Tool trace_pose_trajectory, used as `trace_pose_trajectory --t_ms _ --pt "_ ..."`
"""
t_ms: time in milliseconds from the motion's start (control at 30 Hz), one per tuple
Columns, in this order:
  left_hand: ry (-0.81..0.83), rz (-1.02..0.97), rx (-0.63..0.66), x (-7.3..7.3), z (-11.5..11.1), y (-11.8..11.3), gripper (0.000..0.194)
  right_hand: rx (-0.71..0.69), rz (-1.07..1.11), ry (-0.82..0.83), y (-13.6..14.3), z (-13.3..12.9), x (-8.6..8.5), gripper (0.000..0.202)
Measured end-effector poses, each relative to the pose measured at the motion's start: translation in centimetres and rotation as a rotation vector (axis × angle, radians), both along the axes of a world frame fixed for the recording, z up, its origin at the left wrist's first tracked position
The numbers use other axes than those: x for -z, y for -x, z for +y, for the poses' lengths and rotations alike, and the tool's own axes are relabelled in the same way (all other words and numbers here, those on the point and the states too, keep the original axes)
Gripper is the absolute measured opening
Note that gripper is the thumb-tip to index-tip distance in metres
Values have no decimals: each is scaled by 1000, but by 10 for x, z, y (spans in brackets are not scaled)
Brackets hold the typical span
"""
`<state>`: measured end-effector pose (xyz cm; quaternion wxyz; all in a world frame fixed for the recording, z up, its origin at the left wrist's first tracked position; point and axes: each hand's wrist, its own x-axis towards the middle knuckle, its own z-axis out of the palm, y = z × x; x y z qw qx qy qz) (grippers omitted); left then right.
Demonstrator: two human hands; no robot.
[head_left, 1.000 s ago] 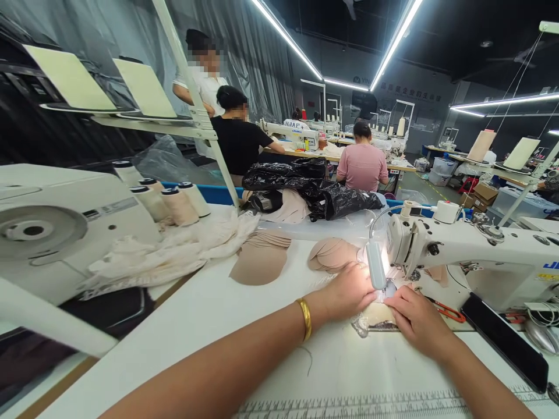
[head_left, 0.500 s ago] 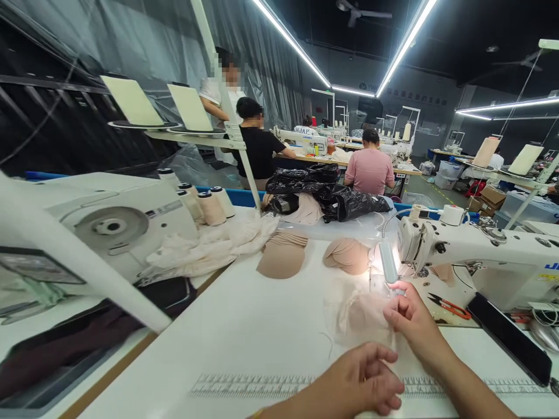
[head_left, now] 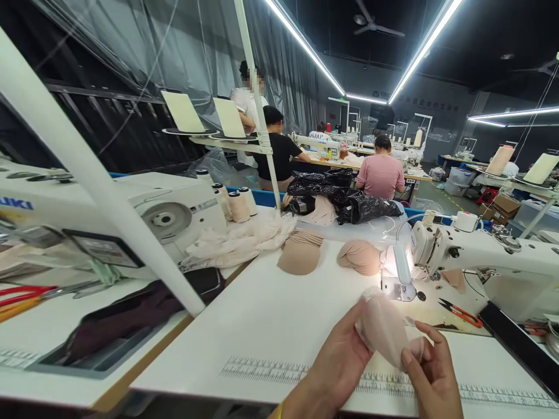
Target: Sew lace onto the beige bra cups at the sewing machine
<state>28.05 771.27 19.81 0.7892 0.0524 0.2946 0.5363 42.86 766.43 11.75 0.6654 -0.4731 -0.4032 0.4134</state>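
Between my hands, above the front of the white table [head_left: 244,326], is a pale pink bra cup [head_left: 384,329] with thin sheer cloth on it. My left hand [head_left: 343,355] grips its left side, the fingers partly behind it. With thumb and fingers, my right hand [head_left: 432,366] pinches its lower right edge. Beyond them a lit lamp [head_left: 402,265] shines on the needle area of a white sewing machine [head_left: 463,247]. A stack of tan cups [head_left: 300,256] lies at the back of the table, and a second pile of cups [head_left: 358,257] sits beside the lamp.
Orange-handled thread snips [head_left: 462,313] and a black phone [head_left: 519,343] lie on the right. A ruler strip [head_left: 262,370] runs along the front edge. A thread-stand pole [head_left: 109,192] crosses the left side. Several people sit or stand further back, one in a pink shirt [head_left: 381,174].
The pale cup has come up off the table, and both hands now hold it. My left hand has closed on its left side. The view has swung to the left.
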Motion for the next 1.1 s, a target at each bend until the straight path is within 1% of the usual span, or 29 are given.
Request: trace_pose_trajectory --t_ms 100,167,300,467,567,633,667,800,867,933,967,1000,1033,1067,1100 --pt "-94 42 1 5 -2 0 17 12 -16 -1 1 -1 3 61" --pt "-108 37 5 6 -1 0 16 10 -11 -2 0 -1 4 61" --pt "-91 37 29 4 1 1 18 -25 40 3 -1 2 4 63" --pt "6 39 27 -4 0 -1 22 -36 64 18 -3 2 5 66" --pt "21 12 23 -2 1 -2 19 -21 40 10 -3 1 5 67" --pt "-29 18 33 1 2 -3 16 -10 23 10 -4 1 5 67" --pt "-66 28 42 3 3 -3 18 -6 19 13 -4 1 5 68" --pt "-162 75 73 11 8 -6 37 2 38 25 -2 2 6 72" --pt "-180 100 86 10 9 -6 38 -3 62 39 0 2 7 76" --pt "-223 131 108 5 10 -2 37 -37 73 50 -1 0 8 82" --pt "-269 154 137 0 9 2 37 -66 69 47 -3 -1 8 85" --pt "-335 180 192 -7 8 7 37 -97 52 36 -8 -1 7 88" --pt "-427 220 284 -14 7 12 37 -125 15 14 -14 -2 4 90" --pt "-546 287 406 -22 6 19 34 -149 -56 -27 -22 0 0 89" --pt "-700 373 558 -30 7 25 29 -184 -183 -91 -31 3 -6 82"
